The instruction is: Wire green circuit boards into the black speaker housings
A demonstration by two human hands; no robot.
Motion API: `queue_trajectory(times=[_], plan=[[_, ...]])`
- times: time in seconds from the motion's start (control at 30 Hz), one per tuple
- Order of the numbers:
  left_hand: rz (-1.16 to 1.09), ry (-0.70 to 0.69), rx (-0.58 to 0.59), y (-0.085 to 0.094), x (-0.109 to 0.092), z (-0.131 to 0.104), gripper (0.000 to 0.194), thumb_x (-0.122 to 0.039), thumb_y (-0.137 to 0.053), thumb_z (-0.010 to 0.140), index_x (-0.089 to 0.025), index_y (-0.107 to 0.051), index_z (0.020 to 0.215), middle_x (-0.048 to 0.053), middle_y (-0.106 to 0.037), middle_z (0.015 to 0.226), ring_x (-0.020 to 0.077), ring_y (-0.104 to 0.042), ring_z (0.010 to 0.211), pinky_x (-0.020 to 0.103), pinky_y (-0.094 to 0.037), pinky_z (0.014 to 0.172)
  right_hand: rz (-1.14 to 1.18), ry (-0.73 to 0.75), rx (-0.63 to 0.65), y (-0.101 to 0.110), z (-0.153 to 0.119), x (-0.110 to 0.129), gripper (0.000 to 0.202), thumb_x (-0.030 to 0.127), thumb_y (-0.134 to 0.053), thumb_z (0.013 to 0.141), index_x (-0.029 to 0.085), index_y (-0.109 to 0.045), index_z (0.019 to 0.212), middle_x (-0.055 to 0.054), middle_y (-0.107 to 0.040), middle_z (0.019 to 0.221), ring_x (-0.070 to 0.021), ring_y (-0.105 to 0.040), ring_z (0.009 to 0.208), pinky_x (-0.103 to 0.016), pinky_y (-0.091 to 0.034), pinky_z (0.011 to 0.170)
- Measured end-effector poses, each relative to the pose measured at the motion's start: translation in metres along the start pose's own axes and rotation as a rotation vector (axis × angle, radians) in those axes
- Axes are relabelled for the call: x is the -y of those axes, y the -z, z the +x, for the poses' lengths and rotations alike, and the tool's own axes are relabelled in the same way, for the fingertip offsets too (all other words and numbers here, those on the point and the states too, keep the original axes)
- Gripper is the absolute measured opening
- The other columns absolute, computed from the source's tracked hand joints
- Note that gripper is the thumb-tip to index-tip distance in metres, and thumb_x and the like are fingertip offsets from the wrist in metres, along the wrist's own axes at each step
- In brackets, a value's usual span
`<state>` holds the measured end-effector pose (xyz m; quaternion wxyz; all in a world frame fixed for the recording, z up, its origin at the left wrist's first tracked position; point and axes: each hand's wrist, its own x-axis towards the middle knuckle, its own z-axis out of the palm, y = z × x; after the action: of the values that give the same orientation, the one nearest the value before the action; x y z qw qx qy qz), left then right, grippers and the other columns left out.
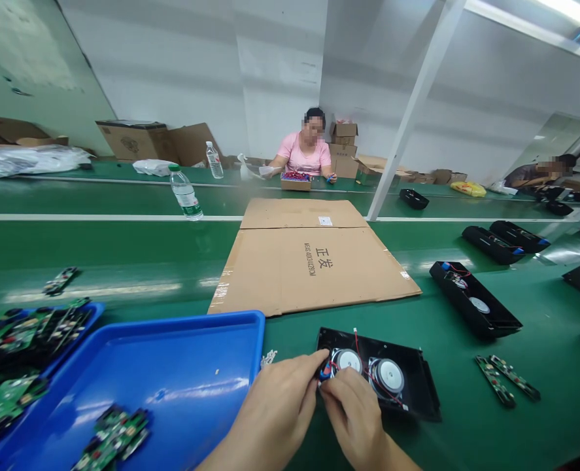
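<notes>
In front of me a black speaker housing (420, 383) lies with its hollow side up. Two round speakers with pale backs, the left one (348, 360) and the right one (390, 375), sit inside it among thin red wires. At the housing's left end, my left hand (282, 399) is closed, its index finger and thumb around a small blue part (325, 371). My right hand (353, 409) is also closed, its bent fingers pinched against that part from the near side. The fingers cover much of the part, so its exact kind is unclear.
Left is a blue tray (182, 333) with several green circuit boards (116, 435). A flat cardboard sheet (290, 268) lies ahead. To the right are two loose boards (503, 379) and another open housing (476, 301). A co-worker (302, 154) sits across the bench; a water bottle (186, 195) stands left.
</notes>
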<state>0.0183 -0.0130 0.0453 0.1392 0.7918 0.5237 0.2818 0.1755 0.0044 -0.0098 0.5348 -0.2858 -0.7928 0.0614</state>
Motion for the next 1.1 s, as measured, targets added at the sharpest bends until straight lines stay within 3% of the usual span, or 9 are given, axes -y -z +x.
queue_trajectory(times=[0.23,0.4,0.5,0.57,0.7,0.8,0.93,1.0,1.1], plan=[[-0.063,0.096,0.121,0.004,-0.001,0.0,0.044,-0.016,-0.039,0.087,-0.021,-0.062,0.124,0.006,-0.074,0.11,0.0258,-0.071,0.092,0.042,-0.058,0.08,0.028,0.0,0.012,-0.003,-0.003,-0.002,0.019,0.008,-0.043,0.098,0.016,-0.059,0.092,-0.004,-0.058,0.07,-0.0147,-0.051,0.062,-0.025,-0.045,0.055],[-0.072,0.288,0.275,0.006,0.0,0.008,0.049,-0.021,-0.037,0.09,-0.019,-0.053,0.137,0.009,-0.075,0.1,0.0265,-0.069,0.088,0.041,-0.053,0.085,-0.007,-0.011,0.054,0.001,0.003,-0.003,0.017,0.01,-0.044,0.099,0.017,-0.059,0.092,-0.003,-0.058,0.07,-0.0146,-0.052,0.062,-0.024,-0.046,0.056],[-0.085,0.357,0.32,0.009,0.003,0.013,0.048,-0.02,-0.04,0.09,-0.019,-0.052,0.137,0.008,-0.074,0.103,0.0262,-0.067,0.096,0.038,-0.049,0.087,0.042,-0.066,0.202,0.022,0.014,-0.012,0.015,0.023,-0.046,0.101,0.018,-0.06,0.097,-0.005,-0.063,0.083,-0.0177,-0.059,0.078,-0.028,-0.051,0.07],[-0.094,0.382,0.326,0.014,0.003,0.014,0.04,-0.02,-0.04,0.09,-0.022,-0.056,0.126,0.006,-0.073,0.103,0.0245,-0.066,0.096,0.034,-0.048,0.083,0.012,-0.21,0.3,0.043,0.02,-0.023,0.017,0.026,-0.045,0.102,0.019,-0.06,0.1,-0.006,-0.065,0.093,-0.0195,-0.061,0.088,-0.03,-0.052,0.078],[-0.067,0.364,0.327,0.025,0.002,0.007,0.028,-0.028,-0.033,0.094,-0.024,-0.052,0.114,0.002,-0.067,0.075,0.0222,-0.062,0.07,0.027,-0.041,0.06,-0.28,-0.541,0.628,0.083,0.017,-0.046,0.018,0.01,-0.05,0.094,0.021,-0.06,0.086,-0.001,-0.066,0.08,-0.0178,-0.063,0.072,-0.026,-0.044,0.06],[-0.142,0.316,0.389,0.026,0.0,0.0,0.02,-0.031,-0.035,0.093,-0.023,-0.05,0.105,-0.001,-0.061,0.067,0.0198,-0.057,0.062,0.024,-0.036,0.054,-0.441,-0.6,0.878,0.092,0.009,-0.053,0.016,0.005,-0.059,0.086,0.021,-0.059,0.082,0.0,-0.066,0.078,-0.0182,-0.063,0.067,-0.025,-0.035,0.054],[-0.45,0.322,0.491,-0.004,-0.009,-0.001,0.015,-0.028,-0.045,0.089,-0.024,-0.047,0.103,-0.003,-0.062,0.07,0.0168,-0.059,0.064,0.022,-0.038,0.057,-0.455,-0.486,0.976,0.082,0.009,-0.052,0.028,-0.001,-0.062,0.076,0.021,-0.059,0.093,-0.001,-0.064,0.094,-0.0187,-0.065,0.079,-0.023,-0.037,0.059],[-0.617,0.341,0.451,-0.029,-0.017,0.001,0.016,-0.027,-0.047,0.087,-0.023,-0.043,0.102,-0.002,-0.063,0.071,0.0166,-0.059,0.062,0.022,-0.037,0.055,-0.497,-0.459,1.016,0.075,0.014,-0.051,0.036,-0.004,-0.063,0.07,0.021,-0.058,0.095,-0.002,-0.063,0.097,-0.0192,-0.065,0.082,-0.023,-0.037,0.06],[-0.652,0.354,0.263,-0.058,-0.025,0.006,0.018,-0.028,-0.044,0.09,-0.022,-0.044,0.107,-0.002,-0.062,0.069,0.0166,-0.057,0.061,0.024,-0.036,0.056,-0.537,-0.434,1.055,0.066,0.022,-0.053,0.038,-0.006,-0.06,0.069,0.019,-0.056,0.097,-0.004,-0.065,0.1,-0.0208,-0.065,0.089,-0.023,-0.037,0.062]])
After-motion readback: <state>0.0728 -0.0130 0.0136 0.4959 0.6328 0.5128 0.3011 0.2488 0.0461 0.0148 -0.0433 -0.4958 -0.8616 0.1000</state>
